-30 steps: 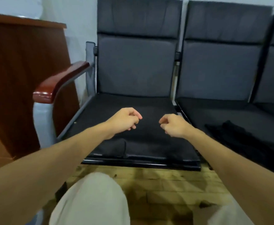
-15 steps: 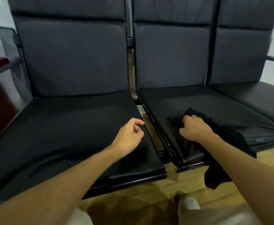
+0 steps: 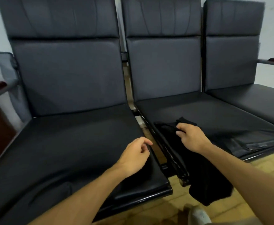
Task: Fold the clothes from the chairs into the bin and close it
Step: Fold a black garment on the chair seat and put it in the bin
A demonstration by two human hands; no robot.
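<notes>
Black fabric garment drapes over the front edge of the middle black seat, right hand grip pinching it; left hand grip slack, empty.

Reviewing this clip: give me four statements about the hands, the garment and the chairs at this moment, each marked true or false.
1. The right hand grips the black garment on the middle seat. True.
2. The left hand grips the garment too. False: it holds nothing, its fingers loosely curled, over the left seat.
3. Part of the garment hangs over the middle seat's front edge. True.
4. The garment is already folded flat. False: it lies rumpled and unfolded.
</notes>
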